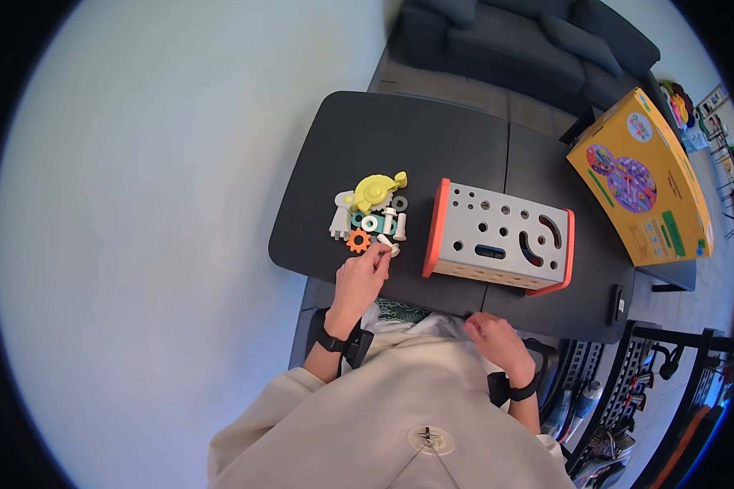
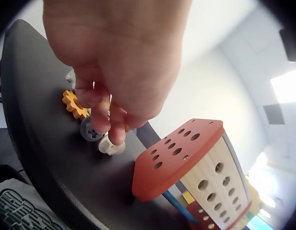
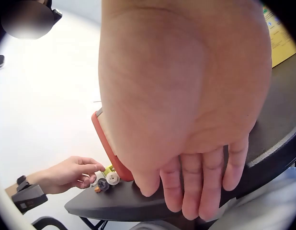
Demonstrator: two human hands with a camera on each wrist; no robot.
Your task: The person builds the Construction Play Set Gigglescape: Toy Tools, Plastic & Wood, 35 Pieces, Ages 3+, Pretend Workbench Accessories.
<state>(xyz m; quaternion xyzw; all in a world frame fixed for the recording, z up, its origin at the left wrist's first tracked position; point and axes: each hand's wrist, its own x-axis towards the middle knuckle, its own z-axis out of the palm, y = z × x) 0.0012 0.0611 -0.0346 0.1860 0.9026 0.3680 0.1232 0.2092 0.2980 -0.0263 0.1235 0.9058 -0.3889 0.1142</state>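
My left hand point(image 1: 362, 284) reaches to the near-left part of the table, where thumb and fingertips pinch a white toy bolt point(image 2: 111, 145). Right beside it stands a grey bolt point(image 2: 90, 129) with a cross slot in its head. An orange toy gear point(image 1: 358, 240) lies just left of the fingers. Behind them are several more white bolts point(image 1: 400, 226), a teal strip point(image 1: 381, 223), a light grey toy piece point(image 1: 342, 217) and a yellow toy part point(image 1: 373, 191). My right hand point(image 1: 500, 342) rests at the table's front edge, its fingers loosely extended, holding nothing.
A toy toolbox point(image 1: 506, 232) with a grey holed top and red end panels stands right of the loose parts. A yellow box point(image 1: 640, 175) leans at the table's right side. Near the right edge lies a small black device point(image 1: 617, 306). Beyond the black table point(image 1: 408, 130) is a sofa.
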